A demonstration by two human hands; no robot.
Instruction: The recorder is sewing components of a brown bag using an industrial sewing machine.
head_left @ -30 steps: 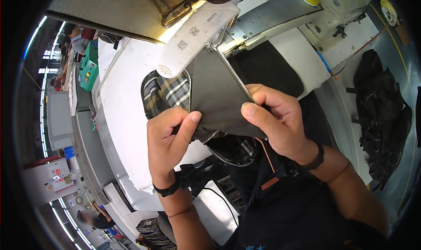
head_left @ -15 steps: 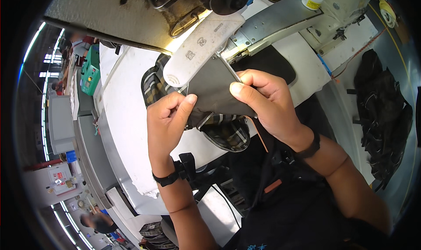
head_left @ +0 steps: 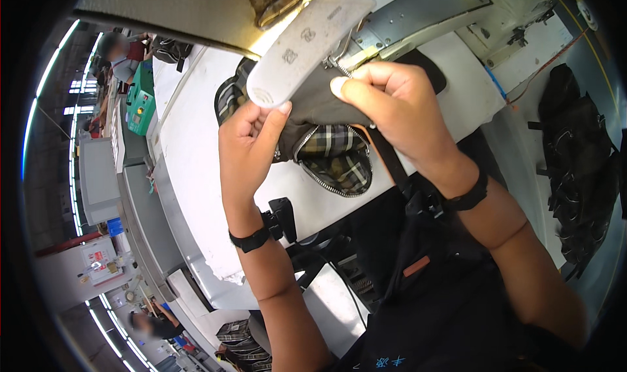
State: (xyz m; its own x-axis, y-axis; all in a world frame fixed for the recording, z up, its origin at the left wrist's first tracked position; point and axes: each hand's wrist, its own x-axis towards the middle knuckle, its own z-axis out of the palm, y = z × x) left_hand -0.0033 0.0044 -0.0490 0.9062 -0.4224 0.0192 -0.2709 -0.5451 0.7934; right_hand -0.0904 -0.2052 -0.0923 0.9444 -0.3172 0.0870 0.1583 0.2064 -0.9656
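A dark grey-brown fabric piece (head_left: 320, 104) with metal zipper edges lies on the white table under a sewing machine (head_left: 189, 13). Its needle area is partly covered by a long white plate (head_left: 297, 52). My left hand (head_left: 245, 146) pinches the fabric's left side between thumb and fingers, close to the plate's rounded end. On the other side, my right hand (head_left: 405, 107) is closed on the fabric beside the zipper, thumb on top. Below the hands a zippered pouch (head_left: 339, 166) gapes, showing plaid lining. The presser foot is hard to make out.
The machine's metal arm (head_left: 424, 19) runs to the upper right. A black bundle of fabric pieces (head_left: 578, 169) hangs at the right. On the left stand a green box (head_left: 140, 101) and grey benches. Two other people are farther off. Folded plaid pieces (head_left: 245, 342) lie low down.
Both hands have moved up toward the machine with the fabric, the right one more. Less grey fabric shows between them, and the pouch's lining shows more. The whole view has shifted slightly.
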